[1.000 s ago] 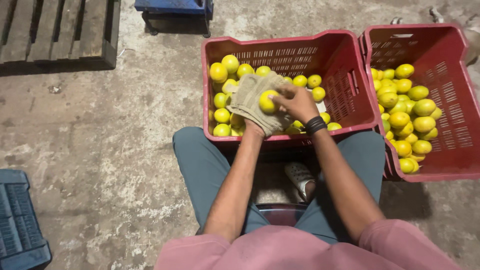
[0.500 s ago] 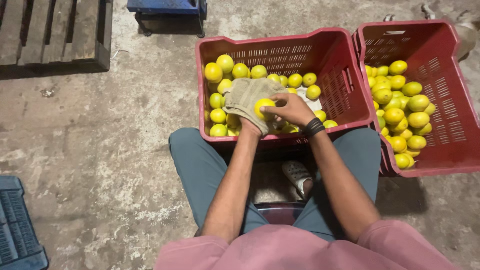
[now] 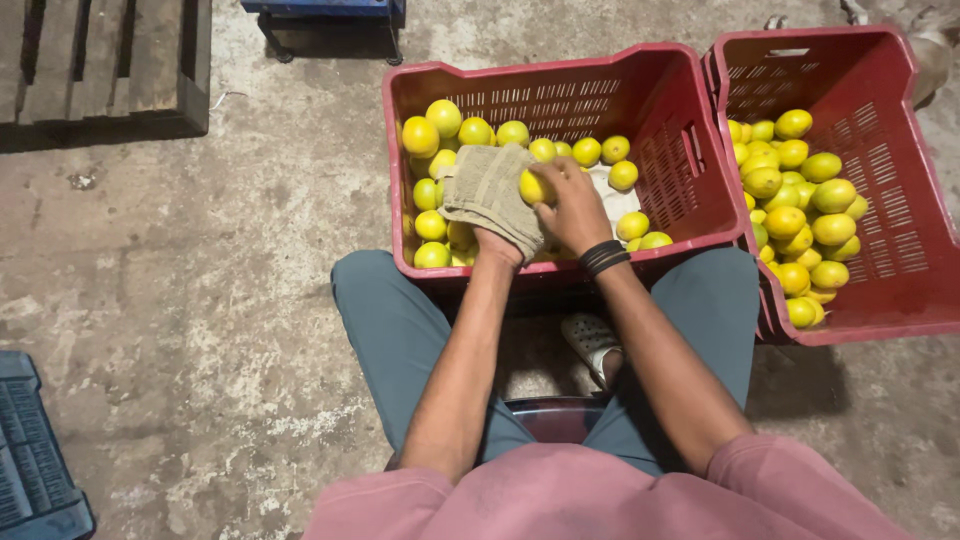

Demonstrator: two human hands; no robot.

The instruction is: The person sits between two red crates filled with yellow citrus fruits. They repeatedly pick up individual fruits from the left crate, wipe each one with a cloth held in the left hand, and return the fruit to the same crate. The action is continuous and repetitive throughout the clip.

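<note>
A beige cloth [image 3: 487,192] is draped over my left hand [image 3: 497,243], which shows only at the wrist beneath it. My right hand [image 3: 577,205], with a black band on the wrist, presses a yellow-green citrus fruit [image 3: 533,187] against the cloth. Both hands hover over the front of a red plastic crate [image 3: 660,120] that holds several yellow and green citrus fruits [image 3: 445,120]. I sit with my knees on either side of that crate.
A second red crate [image 3: 890,150] at the right holds several more fruits. A wooden pallet [image 3: 100,60] lies at the top left, a blue stand [image 3: 330,12] at the top, a blue crate [image 3: 30,460] at the lower left. The floor is rough concrete.
My hands have stayed together over the crate, with the fruit turning against the cloth. The view has shifted slightly, so both crates now sit a little lower and further left.
</note>
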